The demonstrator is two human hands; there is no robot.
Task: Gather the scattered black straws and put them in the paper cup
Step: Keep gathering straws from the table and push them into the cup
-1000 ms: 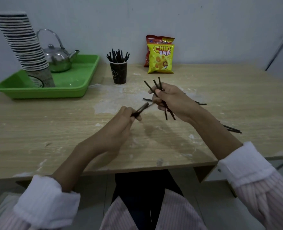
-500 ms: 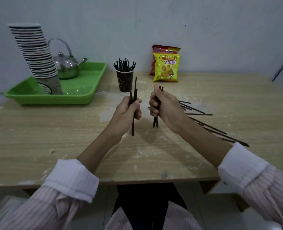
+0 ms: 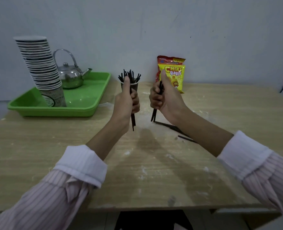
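Since the earlier frames, both hands have been raised and their straw bundles turned upright. The left hand (image 3: 126, 103) is clamped on a bundle (image 3: 133, 121) in front of the paper cup (image 3: 135, 87) at 12 o'clock. The right hand (image 3: 164, 98) is clamped on another bundle (image 3: 154, 114). Loose straws (image 3: 185, 138) remain at 3 o'clock; gathering is judged incomplete.
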